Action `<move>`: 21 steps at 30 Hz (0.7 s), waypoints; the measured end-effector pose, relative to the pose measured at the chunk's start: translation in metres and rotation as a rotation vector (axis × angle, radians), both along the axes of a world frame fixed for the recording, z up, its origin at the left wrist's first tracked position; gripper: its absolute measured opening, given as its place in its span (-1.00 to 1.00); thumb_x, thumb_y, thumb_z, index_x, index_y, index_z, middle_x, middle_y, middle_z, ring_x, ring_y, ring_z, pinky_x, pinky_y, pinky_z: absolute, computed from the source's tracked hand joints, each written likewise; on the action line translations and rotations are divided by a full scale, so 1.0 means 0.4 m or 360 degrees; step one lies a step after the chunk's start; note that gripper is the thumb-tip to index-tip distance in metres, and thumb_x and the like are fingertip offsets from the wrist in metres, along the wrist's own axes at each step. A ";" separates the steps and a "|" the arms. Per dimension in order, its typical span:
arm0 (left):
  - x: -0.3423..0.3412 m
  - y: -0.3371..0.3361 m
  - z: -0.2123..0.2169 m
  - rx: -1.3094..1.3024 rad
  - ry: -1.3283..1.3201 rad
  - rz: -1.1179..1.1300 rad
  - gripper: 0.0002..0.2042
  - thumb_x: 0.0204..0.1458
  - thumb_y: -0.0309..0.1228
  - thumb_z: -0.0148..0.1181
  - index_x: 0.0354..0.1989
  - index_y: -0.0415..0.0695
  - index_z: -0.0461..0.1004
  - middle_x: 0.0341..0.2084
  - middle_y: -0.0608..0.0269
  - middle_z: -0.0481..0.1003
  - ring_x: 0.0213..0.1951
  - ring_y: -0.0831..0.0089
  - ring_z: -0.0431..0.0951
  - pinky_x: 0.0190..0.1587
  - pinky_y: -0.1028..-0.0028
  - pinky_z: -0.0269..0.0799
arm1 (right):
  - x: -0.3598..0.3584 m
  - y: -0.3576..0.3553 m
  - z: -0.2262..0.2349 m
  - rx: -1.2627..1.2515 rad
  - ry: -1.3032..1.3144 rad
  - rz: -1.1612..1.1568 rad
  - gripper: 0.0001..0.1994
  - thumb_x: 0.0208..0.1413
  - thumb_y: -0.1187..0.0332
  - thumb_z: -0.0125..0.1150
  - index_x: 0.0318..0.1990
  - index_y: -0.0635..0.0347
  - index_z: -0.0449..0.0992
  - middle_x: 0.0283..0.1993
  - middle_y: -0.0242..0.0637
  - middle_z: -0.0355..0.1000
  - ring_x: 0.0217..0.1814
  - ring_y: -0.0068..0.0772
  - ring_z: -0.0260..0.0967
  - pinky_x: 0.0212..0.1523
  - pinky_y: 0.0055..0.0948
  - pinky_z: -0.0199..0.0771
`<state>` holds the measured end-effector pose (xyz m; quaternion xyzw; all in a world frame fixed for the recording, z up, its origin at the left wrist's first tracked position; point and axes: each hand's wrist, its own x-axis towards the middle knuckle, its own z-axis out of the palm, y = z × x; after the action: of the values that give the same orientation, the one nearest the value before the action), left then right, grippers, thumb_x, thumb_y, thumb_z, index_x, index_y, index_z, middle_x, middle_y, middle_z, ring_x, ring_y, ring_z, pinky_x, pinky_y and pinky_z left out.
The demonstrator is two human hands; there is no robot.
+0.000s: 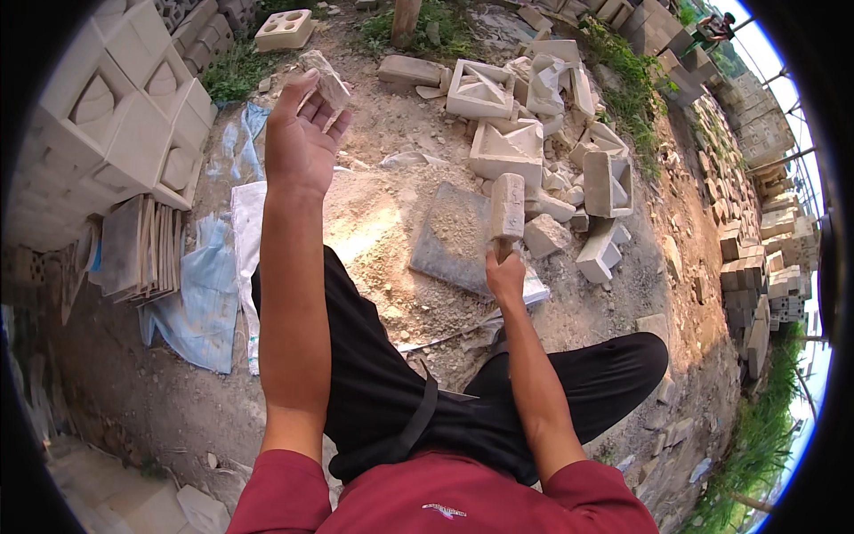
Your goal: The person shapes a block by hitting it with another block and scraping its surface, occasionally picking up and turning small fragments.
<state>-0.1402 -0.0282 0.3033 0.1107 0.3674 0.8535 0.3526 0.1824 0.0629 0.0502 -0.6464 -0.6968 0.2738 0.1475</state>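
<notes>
My left hand (pixel 307 133) is raised at the far left, palm up. A jagged pale chunk of broken block (pixel 326 78) rests against its thumb and fingertips. My right hand (pixel 506 274) is wrapped round the short handle of a mallet (pixel 507 206), whose pale, dusty, oblong head points away from me. Just left of the mallet head lies a flat dark grey slab (pixel 445 222) with crumbled rubble on it. The slab sits on a white sheet (pixel 249 233) covered with sandy debris, in front of my bent legs.
Beyond the mallet are cast blocks with recessed faces (pixel 507 149) and broken pieces. Patterned blocks (pixel 116 116) are stacked at the left, near thin boards (pixel 147 249) and blue sheeting (pixel 203 307). A holed block (pixel 285 29) lies far off; a person (pixel 712 31) is at the upper right.
</notes>
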 end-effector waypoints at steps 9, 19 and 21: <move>-0.023 -0.012 -0.007 -0.0003 -0.0032 0.0072 -0.55 -0.03 -0.26 0.28 -0.02 -0.18 0.30 -0.13 0.17 0.42 -0.02 0.37 0.43 0.00 0.34 0.29 | -0.067 -0.149 -0.028 -0.0168 -0.0182 0.0287 -0.54 0.04 0.21 0.20 -0.11 0.49 0.28 -0.27 0.35 0.44 -0.16 0.36 0.42 -0.10 0.05 0.42; -0.012 -0.028 0.003 -0.0013 -0.0039 0.0058 -0.58 -0.05 -0.25 0.29 -0.06 -0.13 0.33 -0.15 0.23 0.39 -0.06 0.42 0.40 0.02 0.35 0.28 | -0.094 -0.065 -0.009 -0.0131 0.0048 0.0387 -0.52 -0.02 0.11 0.21 -0.19 0.44 0.34 -0.28 0.35 0.43 -0.16 0.37 0.40 -0.16 0.08 0.38; -0.021 -0.040 0.008 0.0001 -0.0015 0.0050 -0.63 -0.07 -0.25 0.31 -0.12 -0.06 0.34 -0.19 0.30 0.36 -0.11 0.46 0.38 0.04 0.32 0.25 | -0.053 0.011 -0.018 -0.0048 -0.0039 0.0230 -0.53 -0.02 0.13 0.21 -0.21 0.47 0.34 -0.27 0.36 0.43 -0.16 0.35 0.41 -0.14 0.05 0.41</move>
<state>-0.1486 -0.0441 0.3063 0.1009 0.3672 0.8595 0.3409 0.1613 0.0674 0.0432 -0.5999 -0.7391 0.2863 0.1091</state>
